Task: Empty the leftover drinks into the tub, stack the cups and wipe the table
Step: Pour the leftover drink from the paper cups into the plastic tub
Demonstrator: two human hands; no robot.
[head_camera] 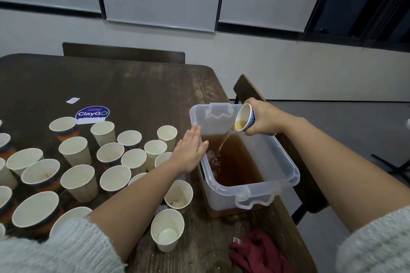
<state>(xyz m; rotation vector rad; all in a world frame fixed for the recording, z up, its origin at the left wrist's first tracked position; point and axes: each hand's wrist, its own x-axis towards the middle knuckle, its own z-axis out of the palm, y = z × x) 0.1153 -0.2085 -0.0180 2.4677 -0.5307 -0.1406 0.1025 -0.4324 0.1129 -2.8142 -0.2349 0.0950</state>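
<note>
Right hand (265, 118) gripping one tilted cup (245, 117), pouring brown drink into one clear tub (286, 163), left hand (188, 153) flat, fingers straight, against its rim, one red cloth (258, 252) on table (133, 86)

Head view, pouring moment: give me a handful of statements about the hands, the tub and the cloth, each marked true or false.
1. The right hand tilts a paper cup so brown drink streams into the tub. True.
2. The left hand grips a cup. False: it holds nothing; its straight fingers lie flat against the tub's left rim.
3. The tub is empty. False: brown liquid already covers its bottom.
4. A red cloth lies on the table nearer the person than the tub. True.
5. The cups on the table are stacked in one tower. False: they stand singly, spread over the left part.
</note>
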